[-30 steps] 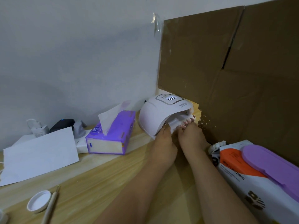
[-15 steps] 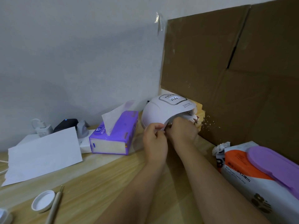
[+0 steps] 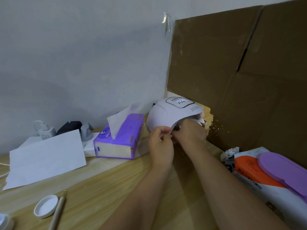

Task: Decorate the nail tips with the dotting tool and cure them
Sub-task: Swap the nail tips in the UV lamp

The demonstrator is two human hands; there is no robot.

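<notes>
The white nail lamp (image 3: 166, 115) stands on the wooden table (image 3: 103, 183) against the wall, its display lit. Both my hands are at its mouth. My left hand (image 3: 160, 145) pinches a white edge, which looks like the end of the strip of nail tips. My right hand (image 3: 189, 131) is curled just inside the opening, and what it holds is mostly hidden. A few pinkish nail tips (image 3: 203, 124) show past its knuckles. The dotting tool (image 3: 57, 211) lies untouched at the lower left.
A white lid (image 3: 45, 206) lies beside the dotting tool. A purple tissue box (image 3: 121, 138) and a white sheet of paper (image 3: 44, 158) sit left of the lamp. A cardboard panel (image 3: 240, 80) stands at the right, above a wet-wipes pack (image 3: 265, 180).
One second ago both hands lay flat with fingers reaching into the lamp. They have since curled and drawn back to the mouth, the left now pinching the white edge.
</notes>
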